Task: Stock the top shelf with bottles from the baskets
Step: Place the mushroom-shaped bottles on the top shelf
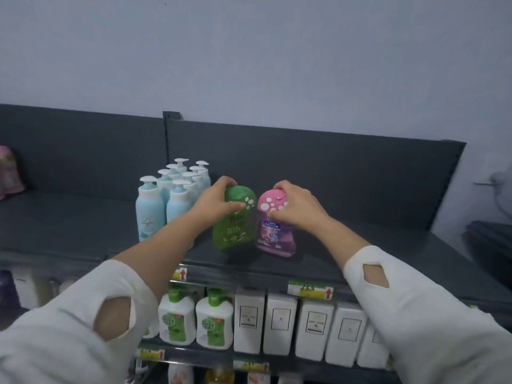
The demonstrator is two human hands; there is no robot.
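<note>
Two hands at the top shelf, seen from just behind the person. The left hand (219, 199) has its fingers curled over the spotted green cap of a green bottle (234, 231), thumb toward the viewer. The right hand (297, 206) grips the pink, white-spotted cap of a purple bottle (274, 236) in the same way. Neither hand is slack; each closes firmly on its cap.

The two bottles are side by side, close but apart, near the front middle of the top shelf (374, 245), the purple one at three o'clock from the green. Both lean slightly. Their bases appear to be on the shelf, though motion blur leaves it uncertain whether the weight is fully set down.

At nine to ten o'clock from the green bottle is a tight cluster of pale blue pump bottles (166, 202), already in rows. From the purple bottle toward three o'clock the shelf carries no bottles. At six o'clock, one level down, are green-and-white pump bottles (194, 320) and white boxes (279, 325) behind price tags (310, 289).

Progress: one product block is placed and a second is starting with this pair. The baskets are out of view, so the remaining stock cannot be judged. Release and squaring of these two are yet to come.
</note>
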